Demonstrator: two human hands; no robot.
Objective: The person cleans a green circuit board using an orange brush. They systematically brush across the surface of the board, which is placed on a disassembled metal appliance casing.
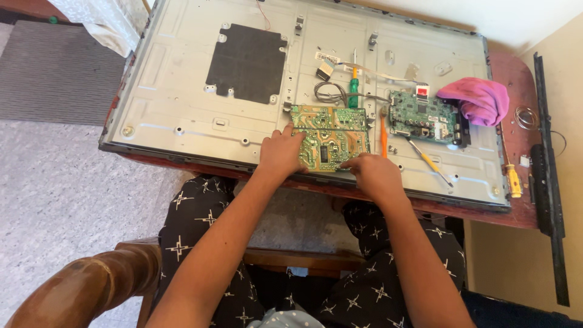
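Nearest, the person sits on a wooden chair (pixel 85 285) in dark trousers with a white star print (pixel 200 231), both forearms stretched forward over the lap. At the desk's (pixel 516 212) near edge lies a flat television turned face down, its grey metal back panel (pixel 176 91) bare. Both hands rest on the yellow-green circuit board (pixel 331 136) near the panel's front edge. The left hand (pixel 280 152) lies over the board's left edge, fingers curled on it; the right hand (pixel 375 175) presses fingertips on the lower right corner. Whether either one truly grips the board, I cannot tell.

By the look of it, the board is being seated or lifted free of its mounts; either way the next move calls for even pressure at both edges.

Just right of the board lie an orange tool (pixel 384 136) and a yellow-handled screwdriver (pixel 430 162). Beyond them sits a darker green circuit board (pixel 422 115), a pink cloth (pixel 477 100) touching its right side. Further back are a green-handled screwdriver (pixel 353 91), loose black wires (pixel 331 94) and a dark rectangular pad (pixel 246 62).
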